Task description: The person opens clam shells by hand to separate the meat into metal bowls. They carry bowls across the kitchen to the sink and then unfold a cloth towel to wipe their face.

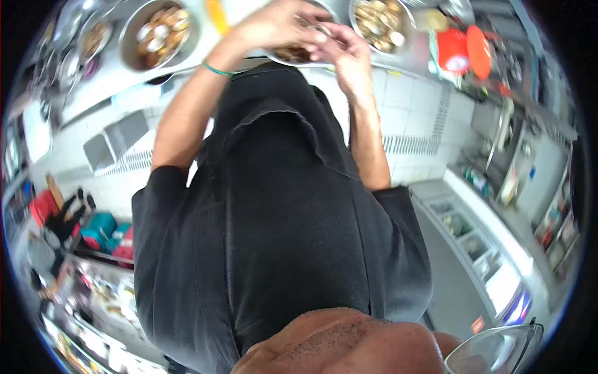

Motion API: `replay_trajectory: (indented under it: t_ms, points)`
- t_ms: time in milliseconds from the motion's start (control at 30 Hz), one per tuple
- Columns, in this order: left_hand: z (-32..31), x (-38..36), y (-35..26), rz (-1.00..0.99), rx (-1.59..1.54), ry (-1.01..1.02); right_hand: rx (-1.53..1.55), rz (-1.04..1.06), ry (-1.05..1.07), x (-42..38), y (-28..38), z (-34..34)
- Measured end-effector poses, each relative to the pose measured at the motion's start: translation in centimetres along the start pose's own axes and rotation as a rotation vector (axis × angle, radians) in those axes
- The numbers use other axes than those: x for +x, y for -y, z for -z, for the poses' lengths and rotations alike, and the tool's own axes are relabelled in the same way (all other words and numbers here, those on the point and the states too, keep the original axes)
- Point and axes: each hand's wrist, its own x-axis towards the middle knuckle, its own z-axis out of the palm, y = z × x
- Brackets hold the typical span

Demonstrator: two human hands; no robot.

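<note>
Left hand (pixel 283 26) and right hand (pixel 350 55) are pinching one small blurred piece (pixel 323 29), axis unreadable; three large metal bowls (pixel 131 43) are sitting below and beside the fingers.

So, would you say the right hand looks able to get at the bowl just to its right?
Probably yes: the bowl stands close by the right hand, uncovered, with nothing visible between them. The right hand does seem busy at the left hand, so it may need freeing first.

Bright light whitens the smooth, pale counter (pixel 202 48) along its near edge; the bare left hand (pixel 277 26) blurs slightly, while fisheye distortion bends the outer surroundings.
</note>
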Motion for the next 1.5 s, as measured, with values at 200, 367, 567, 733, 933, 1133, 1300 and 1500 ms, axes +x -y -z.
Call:
replay_trajectory:
  t_ms: [200,367,567,733,933,1133,1300,1500]
  points:
    - [-1.3,-8.4,3.7,-0.029,-0.267,-0.501,-0.110,-0.143,0.398,0.9,2.7,-2.7]
    - [0.1,-23.0,9.7,0.198,-0.629,-0.906,-0.209,-0.176,0.196,2.5,1.9,-1.1]
    - [14.2,-53.4,15.0,0.562,-0.201,-1.664,-0.327,-0.121,0.167,4.4,3.0,0.9]
    - [19.6,-65.3,17.1,0.804,0.342,-1.855,-0.751,-0.046,0.286,5.5,2.1,0.4]
    - [11.7,-43.6,18.4,0.534,0.443,-1.583,-1.474,0.253,0.447,5.2,2.6,-2.2]
    - [2.0,-24.4,10.5,0.167,0.265,-1.130,-1.854,0.271,0.502,6.6,-0.3,-5.4]
    - [-0.6,-18.6,7.3,0.051,0.320,-0.896,-1.614,0.270,0.473,8.5,-0.2,-4.1]
    - [-0.5,-14.7,5.5,-0.055,0.294,-0.810,-1.093,0.075,0.463,7.4,4.8,-4.6]
